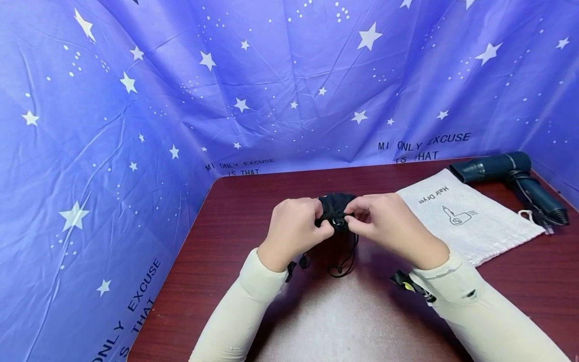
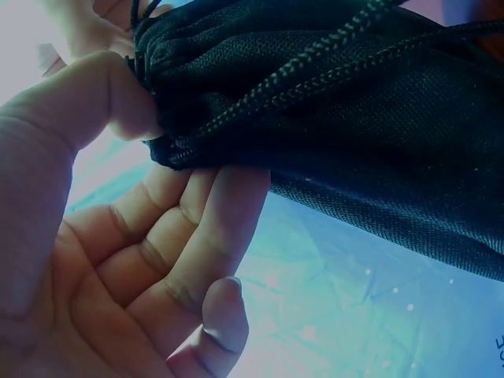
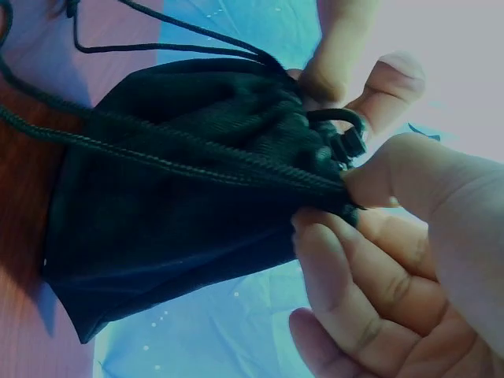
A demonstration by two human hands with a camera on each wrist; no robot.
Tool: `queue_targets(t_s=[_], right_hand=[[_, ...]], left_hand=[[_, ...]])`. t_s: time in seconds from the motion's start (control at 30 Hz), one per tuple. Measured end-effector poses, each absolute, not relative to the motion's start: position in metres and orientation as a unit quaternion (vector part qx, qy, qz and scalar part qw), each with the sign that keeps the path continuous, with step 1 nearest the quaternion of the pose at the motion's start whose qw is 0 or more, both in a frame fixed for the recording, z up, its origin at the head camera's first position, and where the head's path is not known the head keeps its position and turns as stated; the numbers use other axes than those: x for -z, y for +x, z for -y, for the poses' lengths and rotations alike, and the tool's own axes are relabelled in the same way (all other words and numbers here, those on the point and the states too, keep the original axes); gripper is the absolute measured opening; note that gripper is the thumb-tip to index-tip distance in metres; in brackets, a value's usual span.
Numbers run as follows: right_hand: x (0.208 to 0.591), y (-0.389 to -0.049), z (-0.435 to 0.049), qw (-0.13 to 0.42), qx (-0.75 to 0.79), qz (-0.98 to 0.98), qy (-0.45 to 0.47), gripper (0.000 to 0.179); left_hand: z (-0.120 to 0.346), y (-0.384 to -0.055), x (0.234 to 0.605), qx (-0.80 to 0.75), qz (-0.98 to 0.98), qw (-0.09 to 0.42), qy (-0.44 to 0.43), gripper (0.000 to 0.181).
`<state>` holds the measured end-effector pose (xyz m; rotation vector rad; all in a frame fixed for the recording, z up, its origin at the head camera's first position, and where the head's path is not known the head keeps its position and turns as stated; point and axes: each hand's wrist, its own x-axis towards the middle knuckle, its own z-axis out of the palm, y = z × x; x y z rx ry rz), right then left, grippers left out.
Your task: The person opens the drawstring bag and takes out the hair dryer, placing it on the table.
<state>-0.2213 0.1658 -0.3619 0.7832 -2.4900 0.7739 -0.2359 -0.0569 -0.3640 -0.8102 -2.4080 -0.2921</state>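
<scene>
A black drawstring pouch (image 1: 336, 205) is held between both hands over the middle of the table. My left hand (image 1: 294, 229) pinches one side of its gathered mouth, thumb above and fingers under the cloth in the left wrist view. On the other side, my right hand (image 1: 393, 223) pinches the mouth's edge between thumb and fingertips. Braided cords (image 2: 315, 79) run from both sides of the mouth across the pouch body, and a cord loop (image 1: 344, 269) hangs below it. A small black looped piece (image 3: 345, 134) pokes out at the mouth. The pouch's inside is hidden.
A white cloth bag (image 1: 475, 216) printed "Hair Dryer" lies flat on the dark red table (image 1: 217, 251) to the right. Behind it rests a dark hair dryer (image 1: 497, 168) with its cord near the handle. A blue star-patterned curtain (image 1: 280, 75) encloses the table.
</scene>
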Motion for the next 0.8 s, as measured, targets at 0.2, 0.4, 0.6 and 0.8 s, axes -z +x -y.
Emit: queue_targets(t_s=[0.2, 0.4, 0.6, 0.8], right_hand=[[0.3649, -0.2220, -0.1630, 0.226, -0.278, 0.889, 0.285, 0.008], [0.3657, -0.2222, -0.1631, 0.229, -0.284, 0.885, 0.289, 0.009], [0.3666, -0.2219, -0.1629, 0.223, -0.284, 0.889, 0.281, 0.009], [0.3683, -0.2196, -0.1591, 0.210, -0.270, 0.903, 0.260, 0.003]], left_hand=[[0.0558, -0.2351, 0.3646, 0.082, 0.895, 0.314, -0.305, 0.042], [0.0550, -0.2338, 0.3640, 0.075, 0.894, 0.321, -0.305, 0.039], [0.0546, -0.2320, 0.3637, 0.061, 0.897, 0.319, -0.299, 0.035], [0.0531, -0.2316, 0.3652, 0.084, 0.901, 0.303, -0.298, 0.035]])
